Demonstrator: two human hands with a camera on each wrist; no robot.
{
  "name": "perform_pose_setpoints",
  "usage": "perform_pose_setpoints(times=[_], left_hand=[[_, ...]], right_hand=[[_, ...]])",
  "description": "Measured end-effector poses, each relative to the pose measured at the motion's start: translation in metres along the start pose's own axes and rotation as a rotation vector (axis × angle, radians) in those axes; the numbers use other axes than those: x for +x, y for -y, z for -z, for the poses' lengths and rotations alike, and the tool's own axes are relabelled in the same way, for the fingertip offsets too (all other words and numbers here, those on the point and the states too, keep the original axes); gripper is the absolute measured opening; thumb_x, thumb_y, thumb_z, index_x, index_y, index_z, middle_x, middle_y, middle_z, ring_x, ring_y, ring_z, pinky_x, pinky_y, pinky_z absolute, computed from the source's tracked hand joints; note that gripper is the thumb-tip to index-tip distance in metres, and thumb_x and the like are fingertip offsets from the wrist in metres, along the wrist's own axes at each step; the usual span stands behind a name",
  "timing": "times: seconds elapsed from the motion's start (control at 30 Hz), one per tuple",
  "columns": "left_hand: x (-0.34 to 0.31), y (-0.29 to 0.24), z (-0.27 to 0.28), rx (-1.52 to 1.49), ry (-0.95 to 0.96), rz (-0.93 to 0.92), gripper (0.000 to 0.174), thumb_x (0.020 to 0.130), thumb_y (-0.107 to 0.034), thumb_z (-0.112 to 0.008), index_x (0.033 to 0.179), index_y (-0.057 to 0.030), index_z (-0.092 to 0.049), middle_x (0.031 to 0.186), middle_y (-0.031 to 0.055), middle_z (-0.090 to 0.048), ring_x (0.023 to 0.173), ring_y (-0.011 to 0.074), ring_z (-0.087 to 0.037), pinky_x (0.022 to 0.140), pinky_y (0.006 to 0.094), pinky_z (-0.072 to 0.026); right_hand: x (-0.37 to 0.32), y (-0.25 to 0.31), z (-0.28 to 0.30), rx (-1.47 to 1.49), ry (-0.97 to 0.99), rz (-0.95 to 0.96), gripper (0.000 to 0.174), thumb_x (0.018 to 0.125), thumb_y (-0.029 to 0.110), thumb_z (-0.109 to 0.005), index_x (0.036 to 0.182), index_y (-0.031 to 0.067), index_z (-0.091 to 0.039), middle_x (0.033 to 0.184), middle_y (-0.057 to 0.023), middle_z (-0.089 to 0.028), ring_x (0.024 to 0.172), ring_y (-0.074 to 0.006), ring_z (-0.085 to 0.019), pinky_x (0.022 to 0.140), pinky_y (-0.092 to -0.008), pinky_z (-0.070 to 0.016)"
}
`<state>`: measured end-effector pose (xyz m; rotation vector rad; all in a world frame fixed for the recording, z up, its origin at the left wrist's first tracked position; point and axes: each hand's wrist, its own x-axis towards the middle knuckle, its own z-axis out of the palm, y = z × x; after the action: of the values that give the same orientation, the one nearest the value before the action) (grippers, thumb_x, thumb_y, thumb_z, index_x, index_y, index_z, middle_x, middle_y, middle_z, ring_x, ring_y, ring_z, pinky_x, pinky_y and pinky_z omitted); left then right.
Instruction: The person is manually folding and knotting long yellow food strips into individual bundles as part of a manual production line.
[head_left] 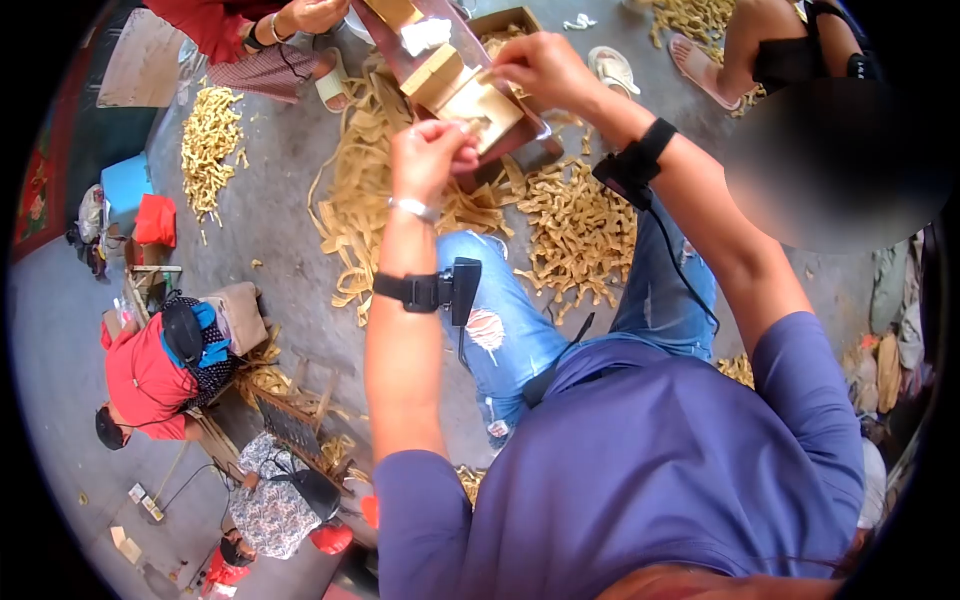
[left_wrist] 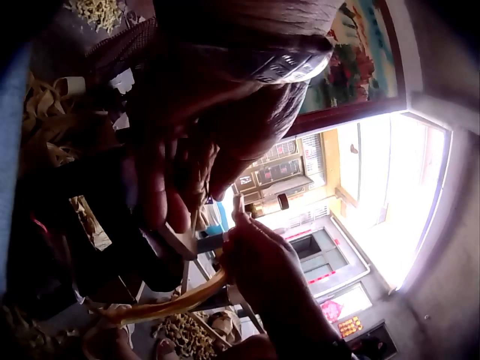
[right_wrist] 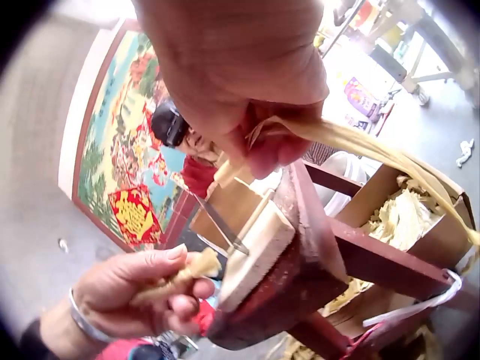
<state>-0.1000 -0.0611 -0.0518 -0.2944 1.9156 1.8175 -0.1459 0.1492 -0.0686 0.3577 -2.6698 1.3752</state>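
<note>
Currently, the left hand (head_left: 428, 160) pinches one short yellowish piece (right_wrist: 177, 280), the right hand (head_left: 548, 72) one long strip bundle (right_wrist: 379, 154).

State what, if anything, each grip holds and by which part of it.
Left grip: a short yellowish piece, held behind its flared end. Right grip: a long yellowish strip, apparently near one end, the rest trailing.

Long tan strip (right_wrist: 382, 153), short crumpled piece (right_wrist: 196, 271)
</note>
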Motion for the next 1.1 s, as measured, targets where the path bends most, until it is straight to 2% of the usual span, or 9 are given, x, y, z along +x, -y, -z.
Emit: perform_pose_setpoints(times=[0.13,0.23,0.3,0.53,0.67,0.77,0.87,1.03,1.1], left_hand=[[-0.041,-0.002,-0.023,0.272,0.269,-0.237,0.039,0.096,-0.031,-0.052,0.110,0.0036,-0.064,0.098,0.0133,-0.068,0.088,0.0169,-0.065,0.080,0.0272,-0.0496],[-0.074,-0.013,-0.059,-0.089,0.299,0.026,0.045,0.100,-0.033,-0.039,0.114,0.0031,-0.060,0.102,0.0154,-0.067,0.094,0.0260,-0.065,0.085,0.0322,-0.0500],[-0.083,-0.010,-0.072,-0.497,0.474,0.062,0.044,0.101,-0.032,-0.032,0.121,0.0025,-0.052,0.110,0.0189,-0.063,0.105,0.0349,-0.061,0.088,0.0417,-0.0503],[-0.123,-0.004,-0.121,-0.853,0.265,-0.070,0.028,0.097,-0.019,-0.045,0.107,0.0052,-0.056,0.094,0.0151,-0.065,0.086,0.0260,-0.065,0.078,0.0391,-0.0542],[-0.151,-0.042,-0.120,-0.279,0.413,-0.194,0.017,0.086,-0.005,-0.057,0.099,0.0045,-0.061,0.088,0.0092,-0.066,0.074,0.0179,-0.065,0.068,0.0294,-0.0534],[-0.154,-0.050,-0.118,0.251,0.453,-0.372,0.021,0.078,-0.001,-0.061,0.099,0.0033,-0.063,0.090,0.0043,-0.064,0.079,0.0097,-0.061,0.070,0.0230,-0.0493],[-0.163,-0.047,-0.122,0.705,0.204,-0.585,0.011,0.072,-0.008,-0.060,0.078,-0.0025,-0.067,0.080,0.0161,-0.068,0.067,0.0274,-0.065,0.063,0.0331,-0.0502],[-0.178,-0.048,-0.129,0.906,-0.273,-1.089,0.008,0.072,-0.015,-0.065,0.072,-0.0071,-0.064,0.071,0.0109,-0.060,0.067,0.0289,-0.060,0.063,0.0418,-0.0457],[-0.177,-0.045,-0.128,0.766,-0.279,-1.070,0.008,0.072,-0.009,-0.068,0.078,-0.0056,-0.064,0.073,0.0074,-0.062,0.060,0.0183,-0.060,0.056,0.0321,-0.0468]], right_hand=[[-0.031,0.025,0.029,0.845,0.103,-0.143,0.023,0.093,0.020,-0.059,0.107,0.0010,-0.059,0.089,-0.0057,-0.065,0.077,-0.0133,-0.065,0.073,-0.0248,-0.0538],[-0.073,0.067,0.046,1.197,0.181,-0.145,0.022,0.093,0.018,-0.058,0.105,0.0006,-0.059,0.088,-0.0061,-0.066,0.080,-0.0127,-0.065,0.070,-0.0227,-0.0524],[-0.098,0.071,0.054,1.084,0.210,-0.090,0.020,0.092,0.018,-0.060,0.105,0.0030,-0.060,0.090,-0.0047,-0.066,0.080,-0.0094,-0.063,0.066,-0.0201,-0.0490],[-0.181,0.099,0.087,0.990,0.145,-0.127,0.015,0.091,0.016,-0.061,0.098,0.0025,-0.062,0.093,-0.0041,-0.067,0.084,-0.0069,-0.062,0.069,-0.0204,-0.0483],[-0.176,0.106,0.107,0.256,-0.338,0.425,0.017,0.086,0.014,-0.064,0.100,0.0037,-0.063,0.095,-0.0063,-0.068,0.085,-0.0129,-0.065,0.075,-0.0245,-0.0480],[-0.170,0.117,0.114,0.030,-0.263,0.369,0.011,0.088,0.011,-0.058,0.095,0.0030,-0.061,0.080,-0.0068,-0.062,0.074,-0.0137,-0.060,0.067,-0.0290,-0.0470],[-0.171,0.126,0.115,0.105,-0.232,0.253,0.006,0.086,0.007,-0.058,0.089,0.0026,-0.058,0.069,-0.0075,-0.056,0.064,-0.0123,-0.055,0.058,-0.0285,-0.0443],[-0.180,0.110,0.115,0.128,-0.009,0.044,0.015,0.089,0.015,-0.059,0.090,0.0004,-0.061,0.073,-0.0032,-0.060,0.065,-0.0095,-0.055,0.058,-0.0254,-0.0436],[-0.185,0.108,0.121,0.199,0.091,0.006,0.019,0.089,0.018,-0.057,0.088,0.0005,-0.065,0.071,0.0006,-0.057,0.065,-0.0074,-0.050,0.056,-0.0230,-0.0406]])
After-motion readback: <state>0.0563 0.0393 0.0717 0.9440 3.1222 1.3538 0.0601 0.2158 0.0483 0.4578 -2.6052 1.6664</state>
